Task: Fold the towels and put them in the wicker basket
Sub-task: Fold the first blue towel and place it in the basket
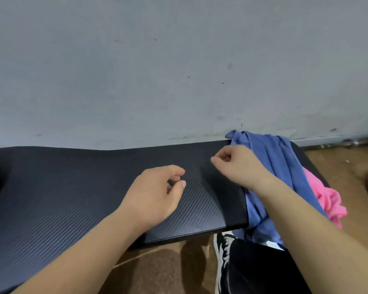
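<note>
1. Head view: left hand (157, 194) hovers over the black ribbed mat (72, 187), near frame centre. Fingers are curled in, the thumb tip is close to the forefinger, and nothing is between them.
2. Right hand (238, 164) is at 2 o'clock from the left hand, also over the mat. Its fingers (219, 154) are curled into a loose fist aimed at 9 o'clock, with nothing held.
3. Blue towel (278, 158) lies crumpled at 3 o'clock from the right hand, just behind the knuckles and away from the fingertips. Cannot tell whether the back of the hand touches it.
4. The blue towel drapes over the mat's right end, running from the wall edge down past the near edge. The right forearm crosses in front of it.
5. Pink towel (327, 200) is bunched at 4 o'clock from the right hand, beside the blue one and partly under it, well apart from both sets of fingers.
6. Grey scuffed wall (179, 60) fills the frame's 12 o'clock half.
7. Brown floor (168, 268) is at 6 o'clock, with a black-and-white shoe (222, 257) and a dark trouser leg (263, 272) at 5 o'clock.
</note>
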A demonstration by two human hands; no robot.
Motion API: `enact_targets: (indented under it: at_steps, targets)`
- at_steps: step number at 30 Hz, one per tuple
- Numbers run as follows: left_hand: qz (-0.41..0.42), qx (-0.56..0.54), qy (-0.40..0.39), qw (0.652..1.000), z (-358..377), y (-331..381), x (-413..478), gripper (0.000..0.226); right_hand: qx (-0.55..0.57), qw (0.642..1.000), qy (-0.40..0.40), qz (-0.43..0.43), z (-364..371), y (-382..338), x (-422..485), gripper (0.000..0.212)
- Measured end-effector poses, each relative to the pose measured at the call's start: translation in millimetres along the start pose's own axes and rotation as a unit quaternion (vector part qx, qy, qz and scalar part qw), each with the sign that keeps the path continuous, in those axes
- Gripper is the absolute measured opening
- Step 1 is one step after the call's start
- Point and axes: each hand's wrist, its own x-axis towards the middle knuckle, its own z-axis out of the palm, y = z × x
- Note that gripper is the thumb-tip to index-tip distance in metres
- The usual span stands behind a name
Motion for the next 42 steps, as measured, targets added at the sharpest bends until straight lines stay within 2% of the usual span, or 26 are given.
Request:
enact_targets:
  at_steps: [4,6,10,12,16,19,22,24,27,31,33,35,36,38,40,42]
  targets:
    - [0.009,0.019,-0.021,1.000,22,12,17,0.034,-0.099,0.989,0.088,0.063,-38,43,15,0.018]
    - [0.017,0.025,-0.029,0.999,34,18,23,0.035,-0.133,0.979,0.100,0.120,-50,71,18,0.026]
    - [0.044,0.048,-0.043,0.997,53,31,25,0.037,-0.069,0.972,0.134,0.179,-52,101,16,0.045]
    - [0.055,0.049,-0.047,0.996,57,33,23,0.036,-0.054,0.971,0.153,0.176,-58,99,17,0.045]
    - [0.070,0.044,-0.048,0.995,61,28,19,0.034,-0.068,0.978,0.134,0.143,-63,92,15,0.027]
    - [0.072,0.034,-0.032,0.996,61,26,15,0.032,-0.021,0.982,0.170,0.073,-62,75,16,0.016]
    - [0.069,0.022,-0.015,0.997,57,28,11,0.031,0.009,0.979,0.203,0.010,-66,54,18,0.014]
    - [0.064,0.021,-0.004,0.998,55,29,10,0.032,-0.044,0.983,0.175,0.030,-64,56,17,0.017]
    - [0.063,0.005,0.005,0.998,53,32,10,0.036,-0.088,0.988,0.093,0.087,-53,75,15,0.022]
    - [0.082,0.004,-0.003,0.997,53,33,12,0.043,-0.115,0.982,0.115,0.094,-41,84,17,0.034]
    - [0.097,0.005,-0.002,0.995,54,33,15,0.044,-0.118,0.980,0.133,0.094,-45,78,17,0.032]
    - [0.103,0.001,0.004,0.995,54,35,17,0.044,-0.082,0.979,0.169,0.084,-53,68,16,0.019]
    - [0.104,-0.001,0.006,0.995,54,35,19,0.045,-0.034,0.978,0.192,0.072,-58,59,14,0.013]
    - [0.105,-0.006,0.013,0.994,53,34,20,0.046,0.110,0.968,0.220,0.040,-65,35,5,0.013]
    - [0.114,-0.015,0.032,0.993,50,30,21,0.048,0.217,0.955,0.201,0.004,-65,8,-11,0.015]
    - [0.121,-0.047,0.080,0.988,46,26,22,0.050,0.255,0.954,0.156,-0.036,-59,-15,-28,0.015]
